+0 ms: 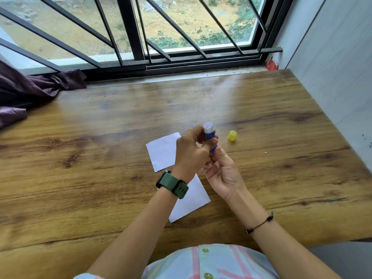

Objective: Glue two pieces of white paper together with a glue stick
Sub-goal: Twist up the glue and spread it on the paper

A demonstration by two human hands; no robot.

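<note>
From the head camera, the left hand (191,152) was curled tight around the glue stick (209,132), holding it upright above the wooden table (100,137), its open tip uppermost. The right hand (223,174), palm up with fingers loosely bent, pinched the stick's blue base. Below the stick lay two white paper pieces (163,152), partly hidden. The yellow cap (232,135) stood just right of the stick.
</note>
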